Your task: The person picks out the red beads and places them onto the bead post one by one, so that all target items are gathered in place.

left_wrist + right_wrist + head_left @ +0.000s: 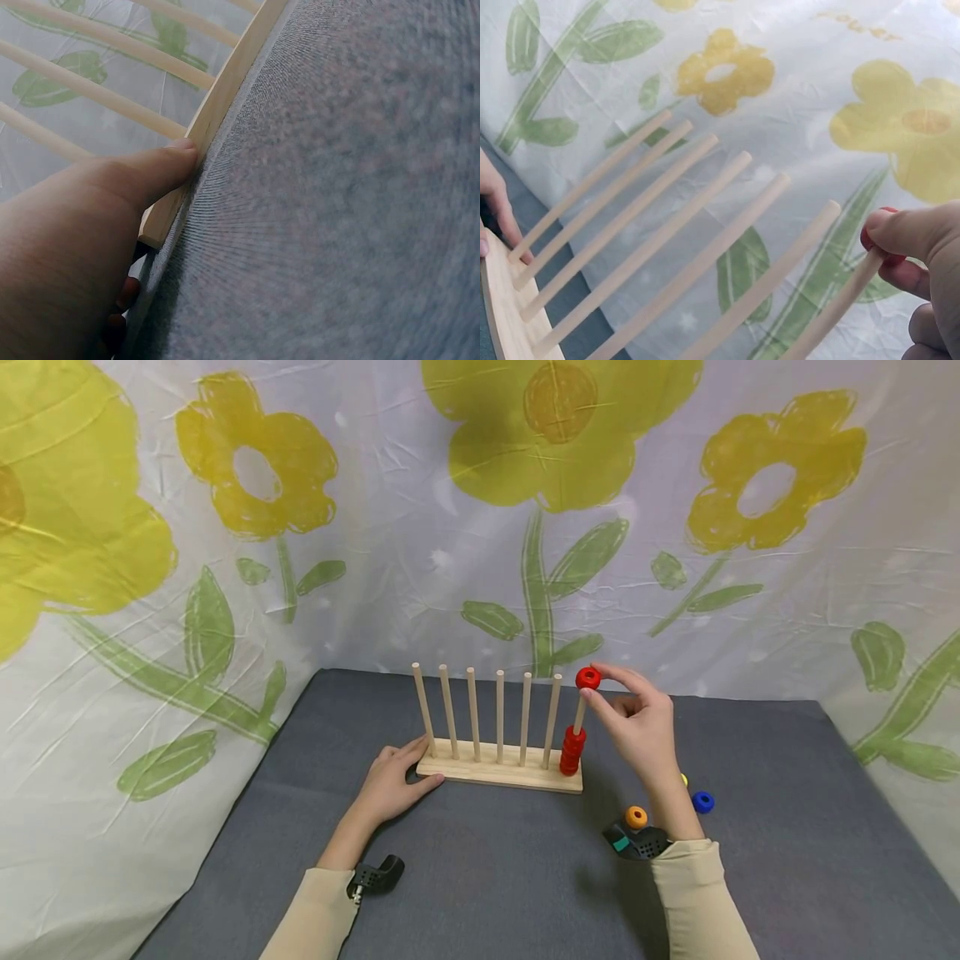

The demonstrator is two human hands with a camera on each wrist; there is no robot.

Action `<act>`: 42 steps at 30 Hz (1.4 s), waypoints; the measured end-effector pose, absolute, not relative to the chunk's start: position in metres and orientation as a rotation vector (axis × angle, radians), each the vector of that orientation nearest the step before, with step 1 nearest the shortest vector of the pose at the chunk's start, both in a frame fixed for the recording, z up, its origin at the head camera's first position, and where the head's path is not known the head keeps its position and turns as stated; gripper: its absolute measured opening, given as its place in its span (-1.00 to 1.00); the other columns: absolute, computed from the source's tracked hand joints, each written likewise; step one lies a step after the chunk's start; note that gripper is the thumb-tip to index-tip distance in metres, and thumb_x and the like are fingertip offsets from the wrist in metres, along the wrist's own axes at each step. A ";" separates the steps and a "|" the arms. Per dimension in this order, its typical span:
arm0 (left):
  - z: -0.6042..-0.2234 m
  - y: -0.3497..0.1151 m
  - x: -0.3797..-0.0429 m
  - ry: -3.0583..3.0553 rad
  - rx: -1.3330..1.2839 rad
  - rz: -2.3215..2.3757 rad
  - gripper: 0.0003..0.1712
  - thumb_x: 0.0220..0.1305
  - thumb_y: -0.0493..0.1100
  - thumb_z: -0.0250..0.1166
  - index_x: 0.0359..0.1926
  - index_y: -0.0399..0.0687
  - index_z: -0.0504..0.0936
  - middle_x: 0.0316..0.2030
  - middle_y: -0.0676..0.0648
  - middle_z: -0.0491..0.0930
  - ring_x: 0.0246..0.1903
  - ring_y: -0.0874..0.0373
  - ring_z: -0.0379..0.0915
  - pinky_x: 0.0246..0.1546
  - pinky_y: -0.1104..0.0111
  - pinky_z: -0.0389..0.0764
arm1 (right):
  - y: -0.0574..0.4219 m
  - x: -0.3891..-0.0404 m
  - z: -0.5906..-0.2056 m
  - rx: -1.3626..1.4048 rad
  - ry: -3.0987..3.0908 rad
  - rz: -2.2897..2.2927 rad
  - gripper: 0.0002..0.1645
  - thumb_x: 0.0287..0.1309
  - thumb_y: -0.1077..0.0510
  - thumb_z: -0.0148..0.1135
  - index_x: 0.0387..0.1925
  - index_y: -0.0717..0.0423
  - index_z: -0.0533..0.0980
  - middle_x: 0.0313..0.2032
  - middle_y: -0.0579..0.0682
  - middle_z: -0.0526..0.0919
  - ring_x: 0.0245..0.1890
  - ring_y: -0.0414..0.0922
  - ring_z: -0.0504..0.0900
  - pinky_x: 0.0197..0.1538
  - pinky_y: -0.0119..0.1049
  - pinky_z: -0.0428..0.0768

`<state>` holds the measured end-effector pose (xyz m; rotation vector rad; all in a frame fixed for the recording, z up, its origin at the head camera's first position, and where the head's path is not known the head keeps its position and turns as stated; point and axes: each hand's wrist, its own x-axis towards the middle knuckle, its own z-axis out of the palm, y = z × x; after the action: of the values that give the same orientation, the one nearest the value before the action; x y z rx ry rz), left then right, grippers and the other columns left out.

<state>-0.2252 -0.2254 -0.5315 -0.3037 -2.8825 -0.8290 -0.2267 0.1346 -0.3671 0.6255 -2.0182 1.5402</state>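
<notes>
A wooden peg rack [498,767] with several upright dowels stands on the dark cloth. Several red beads [572,752] are stacked low on its rightmost dowel. My right hand [637,718] pinches another red bead [588,678] between thumb and fingers at the top of that same dowel; in the right wrist view this bead [868,231] is mostly covered by the fingers. At the rack's left end, my left hand [393,783] grips the base, its thumb on the front edge. The left wrist view shows that thumb against the wooden base [217,112].
An orange bead [636,817] and a blue bead [703,802] lie on the cloth near the right forearm. Part of a yellow bead [684,780] shows behind that wrist. A flower-printed sheet [390,568] hangs behind the table.
</notes>
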 end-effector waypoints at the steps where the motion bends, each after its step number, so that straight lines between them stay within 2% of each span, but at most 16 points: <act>1: -0.532 -0.225 -0.225 -2.881 -0.302 -0.829 -0.06 0.31 0.28 0.36 0.53 -0.05 0.29 0.47 -0.10 0.28 -0.02 -0.01 0.32 -0.01 0.00 0.37 | 0.135 -0.227 -0.367 0.626 -2.020 1.543 -0.61 0.16 0.45 0.42 0.05 0.40 0.64 -0.46 0.15 0.39 -0.80 -0.26 0.05 -0.71 -0.31 0.07; 6: -0.532 -0.225 -0.225 -2.873 -0.305 -0.826 -0.05 0.31 0.28 0.36 0.53 -0.07 0.29 0.46 -0.11 0.29 -0.02 -0.03 0.32 -0.02 -0.01 0.38 | 0.135 -0.226 -0.366 0.616 -2.039 1.550 -0.62 0.17 0.44 0.42 0.05 0.39 0.65 -0.52 0.21 0.34 -0.80 -0.28 0.04 -0.71 -0.30 0.05; 13: -0.534 -0.226 -0.225 -2.876 -0.294 -0.825 -0.06 0.31 0.29 0.35 0.54 -0.05 0.29 0.46 -0.11 0.29 0.00 -0.03 0.32 0.00 -0.02 0.38 | 0.139 -0.235 -0.377 0.592 -2.073 1.542 -0.62 0.16 0.41 0.44 0.05 0.34 0.66 -0.71 0.05 0.17 -0.79 -0.36 0.01 -0.71 -0.29 0.02; 18: -0.534 -0.225 -0.223 -2.855 -0.306 -0.826 -0.04 0.30 0.30 0.35 0.52 -0.10 0.31 0.44 -0.14 0.31 -0.01 -0.06 0.34 -0.02 -0.05 0.39 | 0.146 -0.249 -0.394 0.562 -2.099 1.558 -0.61 0.17 0.30 0.49 0.06 0.16 0.70 -0.80 -0.09 0.12 -0.81 -0.27 0.01 -0.71 -0.28 0.01; 21: -0.535 -0.225 -0.223 -2.859 -0.299 -0.835 -0.04 0.29 0.30 0.36 0.52 -0.09 0.31 0.45 -0.13 0.31 -0.01 -0.07 0.33 -0.02 -0.05 0.39 | 0.148 -0.250 -0.396 0.561 -2.102 1.567 -0.63 0.18 0.24 0.51 0.05 0.10 0.71 -0.81 -0.10 0.12 -0.81 -0.19 0.01 -0.71 -0.28 0.02; 27: -0.534 -0.225 -0.223 -2.874 -0.291 -0.828 -0.05 0.29 0.29 0.37 0.53 -0.06 0.30 0.46 -0.10 0.30 0.01 -0.05 0.33 0.01 -0.03 0.38 | 0.149 -0.250 -0.396 0.561 -2.112 1.559 -0.62 0.17 0.21 0.52 0.05 0.10 0.71 -0.80 -0.08 0.12 -0.80 -0.16 0.00 -0.70 -0.28 0.02; 32: -0.532 -0.224 -0.224 -2.866 -0.298 -0.832 -0.05 0.29 0.28 0.38 0.52 -0.08 0.31 0.45 -0.12 0.31 0.00 -0.06 0.33 0.00 -0.05 0.38 | 0.148 -0.247 -0.393 0.538 -2.137 1.548 -0.60 0.17 0.27 0.50 0.07 0.14 0.70 -0.79 -0.04 0.12 -0.80 -0.31 0.01 -0.69 -0.29 0.00; 34: -0.532 -0.224 -0.224 -2.864 -0.298 -0.839 -0.05 0.29 0.28 0.38 0.53 -0.07 0.31 0.45 -0.12 0.31 0.01 -0.06 0.33 0.01 -0.05 0.37 | 0.146 -0.242 -0.388 0.548 -2.136 1.550 -0.58 0.18 0.32 0.48 0.09 0.20 0.68 -0.74 0.02 0.29 -0.80 -0.38 0.00 -0.69 -0.29 0.00; 36: -0.532 -0.224 -0.224 -2.867 -0.300 -0.840 -0.04 0.29 0.28 0.37 0.53 -0.08 0.30 0.45 -0.12 0.30 0.01 -0.06 0.33 0.02 -0.05 0.37 | 0.143 -0.236 -0.380 0.565 -2.129 1.555 -0.57 0.18 0.36 0.46 0.10 0.25 0.66 -0.61 0.11 0.49 -0.80 -0.42 -0.01 -0.70 -0.29 0.01; 39: -0.533 -0.225 -0.224 -2.873 -0.302 -0.838 -0.05 0.30 0.30 0.36 0.53 -0.06 0.29 0.46 -0.11 0.29 0.02 -0.05 0.32 0.03 -0.04 0.38 | 0.140 -0.228 -0.370 0.579 -2.127 1.565 -0.58 0.19 0.39 0.43 0.11 0.30 0.64 -0.59 0.15 0.54 -0.81 -0.42 -0.01 -0.71 -0.31 0.04; 42: -0.533 -0.225 -0.225 -2.872 -0.305 -0.833 -0.05 0.30 0.30 0.36 0.53 -0.07 0.29 0.46 -0.11 0.29 0.01 -0.04 0.32 0.03 -0.03 0.38 | 0.139 -0.225 -0.366 0.581 -2.133 1.568 -0.59 0.19 0.39 0.43 0.10 0.31 0.64 -0.78 0.07 0.28 -0.82 -0.40 -0.01 -0.71 -0.31 0.04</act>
<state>-0.2249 -0.2249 -0.5327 -0.3053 -2.8724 -0.8333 -0.2247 0.1394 -0.3659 0.5805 -2.1330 1.5680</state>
